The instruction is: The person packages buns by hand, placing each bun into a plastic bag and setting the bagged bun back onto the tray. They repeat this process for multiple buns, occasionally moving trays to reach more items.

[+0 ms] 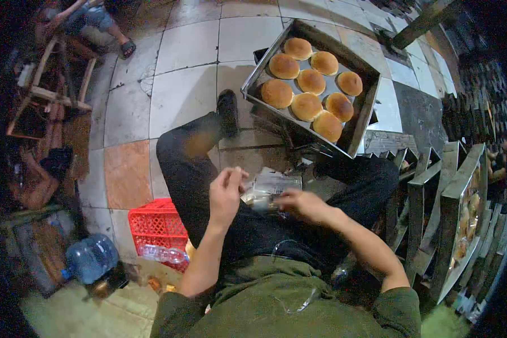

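Note:
My left hand (225, 196) is raised over my lap, its thumb and fingers drawn together in a pinch. Whatever sits between those fingertips is too small to make out. Lower and to the right, my right hand (308, 206) is smeared by motion, fingertips pointing left. Clear, shiny plastic packaging (276, 183) lies between the two hands, overlapped by the right fingertips. Beyond my hands, a square metal tray (366, 107) holds several round golden-brown buns (311, 82) and stands tilted in this view on a low support.
To my left are a red plastic crate (155, 222), a clear bottle (162, 254) and a large blue water jug (93, 258). Stacked metal trays (453, 186) crowd my right side. A wooden stool (48, 93) and a seated person's leg (110, 28) are at upper left.

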The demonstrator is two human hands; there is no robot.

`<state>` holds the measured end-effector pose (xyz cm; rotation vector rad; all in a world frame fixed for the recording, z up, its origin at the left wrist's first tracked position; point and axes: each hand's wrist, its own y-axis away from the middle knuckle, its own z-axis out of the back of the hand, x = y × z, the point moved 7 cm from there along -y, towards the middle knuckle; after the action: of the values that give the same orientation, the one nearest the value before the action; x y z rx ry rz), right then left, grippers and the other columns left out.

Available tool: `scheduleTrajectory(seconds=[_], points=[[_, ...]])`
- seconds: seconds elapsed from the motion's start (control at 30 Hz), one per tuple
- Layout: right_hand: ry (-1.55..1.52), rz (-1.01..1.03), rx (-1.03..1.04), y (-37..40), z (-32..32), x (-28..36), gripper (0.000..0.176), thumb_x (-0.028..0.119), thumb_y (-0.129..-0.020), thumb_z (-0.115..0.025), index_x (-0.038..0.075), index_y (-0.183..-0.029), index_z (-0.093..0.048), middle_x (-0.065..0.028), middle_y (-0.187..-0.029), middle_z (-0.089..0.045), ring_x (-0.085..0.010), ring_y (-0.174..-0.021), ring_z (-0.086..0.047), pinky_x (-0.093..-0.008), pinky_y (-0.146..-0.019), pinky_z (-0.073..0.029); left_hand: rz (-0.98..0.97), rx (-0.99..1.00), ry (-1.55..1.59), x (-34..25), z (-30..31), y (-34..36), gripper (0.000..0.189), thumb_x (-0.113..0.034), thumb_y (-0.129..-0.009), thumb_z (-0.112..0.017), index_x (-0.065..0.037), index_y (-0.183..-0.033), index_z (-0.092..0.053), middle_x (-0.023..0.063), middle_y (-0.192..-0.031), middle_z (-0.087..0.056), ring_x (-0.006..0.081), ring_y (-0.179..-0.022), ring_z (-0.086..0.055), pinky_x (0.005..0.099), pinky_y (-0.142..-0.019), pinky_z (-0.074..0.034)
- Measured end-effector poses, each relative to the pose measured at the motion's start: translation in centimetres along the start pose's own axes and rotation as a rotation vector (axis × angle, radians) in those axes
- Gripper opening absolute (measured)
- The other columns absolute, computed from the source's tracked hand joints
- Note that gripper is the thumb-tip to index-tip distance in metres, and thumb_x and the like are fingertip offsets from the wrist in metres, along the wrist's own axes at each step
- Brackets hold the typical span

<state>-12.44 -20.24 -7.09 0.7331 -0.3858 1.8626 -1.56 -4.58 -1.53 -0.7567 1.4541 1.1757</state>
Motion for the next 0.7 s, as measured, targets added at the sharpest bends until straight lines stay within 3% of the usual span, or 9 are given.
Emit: scheduleTrajectory(seconds=[0.07,0.27,0.3,0.37,0.4,0.5,0.57,0.63,0.7], points=[[-0.393,-0.317,0.000,-0.6,1.1,-3.7,0.044,0.003,-0.072,-0.047,0.010,-0.115,-0.054,-0.0163,-0.072,-0.059,-0.0326,-0.063,-0.057,-0.0384,-0.059,-0.047,0.119,0.038,0.035,1.1,-0.5,1.5,0.024,-0.022,-0.091,-0.049,0.000,-0.085,-0.058,-0.0003,-0.063,-0.052,0.0066,-0.060,-0.049,0.0213,-0.058,-0.040],[-0.245,-0.201,-0.110,-3.3,4.7,-3.5,0.014,0.014,-0.080,-0.057,0.004,-0.089,-0.054,-0.0185,-0.076,-0.058,-0.0373,-0.067,-0.055,-0.0406,-0.062,-0.046,0.255,0.207,-0.106,3.0,-2.8,4.0,0.027,-0.024,-0.092,-0.048,0.000,-0.087,-0.058,0.0038,-0.072,-0.059,0.0105,-0.066,-0.055,0.0245,-0.064,-0.044],[-0.138,-0.055,-0.218,-3.8,7.2,-2.4,0.014,0.015,-0.079,-0.058,0.004,-0.087,-0.054,-0.0182,-0.088,-0.059,-0.0371,-0.081,-0.056,-0.0399,-0.071,-0.047,0.307,0.199,0.097,3.3,-3.3,4.7,0.028,-0.026,-0.092,-0.047,0.001,-0.097,-0.053,0.0060,-0.083,-0.058,0.0118,-0.076,-0.055,0.0249,-0.071,-0.043],[0.207,-0.210,-0.475,-4.1,10.8,0.0,0.014,0.014,-0.077,-0.059,0.003,-0.085,-0.055,-0.0174,-0.096,-0.058,-0.0350,-0.091,-0.054,-0.0386,-0.077,-0.046,0.404,0.189,0.504,3.7,-4.8,5.7,0.039,-0.029,-0.092,-0.045,0.001,-0.117,-0.045,0.0103,-0.106,-0.056,0.0144,-0.095,-0.053,0.0257,-0.083,-0.042],[0.185,-0.131,-0.395,-4.7,10.5,2.0,0.016,0.014,-0.076,-0.059,0.003,-0.086,-0.055,-0.0181,-0.099,-0.058,-0.0340,-0.094,-0.054,-0.0386,-0.079,-0.046,0.365,0.160,0.749,3.6,-5.3,5.6,0.049,-0.024,-0.092,-0.047,0.001,-0.130,-0.031,0.0104,-0.118,-0.050,0.0153,-0.106,-0.048,0.0264,-0.091,-0.037],[0.226,0.034,-0.320,-5.1,6.4,10.3,0.019,0.014,-0.072,-0.060,0.002,-0.087,-0.055,-0.0199,-0.104,-0.056,-0.0307,-0.100,-0.054,-0.0393,-0.078,-0.047,0.160,0.099,0.678,-0.7,-4.4,3.0,0.048,-0.017,-0.090,-0.051,0.002,-0.130,-0.033,0.0100,-0.118,-0.050,0.0156,-0.104,-0.049,0.0275,-0.091,-0.039],[-0.156,0.229,-0.213,-3.6,8.5,14.4,0.015,0.007,-0.070,-0.061,0.002,-0.083,-0.056,-0.0189,-0.098,-0.059,-0.0285,-0.096,-0.058,-0.0377,-0.077,-0.047,0.220,-0.034,0.417,-1.0,-1.7,1.7,0.027,-0.003,-0.088,-0.046,0.003,-0.115,-0.050,0.0091,-0.106,-0.057,0.0142,-0.090,-0.056,0.0272,-0.081,-0.046],[-0.452,-0.056,-0.123,-2.4,11.1,12.3,0.017,0.001,-0.067,-0.061,0.002,-0.083,-0.056,-0.0162,-0.090,-0.061,-0.0281,-0.086,-0.060,-0.0353,-0.076,-0.048,0.201,-0.075,0.761,-2.3,-0.8,1.7,0.024,0.003,-0.086,-0.042,0.002,-0.108,-0.053,0.0081,-0.099,-0.059,0.0133,-0.085,-0.057,0.0267,-0.078,-0.047],[-0.267,-0.170,-0.785,-2.4,16.3,7.9,0.028,0.011,-0.073,-0.064,0.001,-0.097,-0.055,-0.0141,-0.092,-0.060,-0.0257,-0.087,-0.058,-0.0345,-0.081,-0.045,0.167,-0.057,0.662,-3.2,0.1,1.6,0.023,0.006,-0.085,-0.042,0.002,-0.104,-0.055,0.0087,-0.098,-0.059,0.0139,-0.088,-0.057,0.0272,-0.080,-0.046]])
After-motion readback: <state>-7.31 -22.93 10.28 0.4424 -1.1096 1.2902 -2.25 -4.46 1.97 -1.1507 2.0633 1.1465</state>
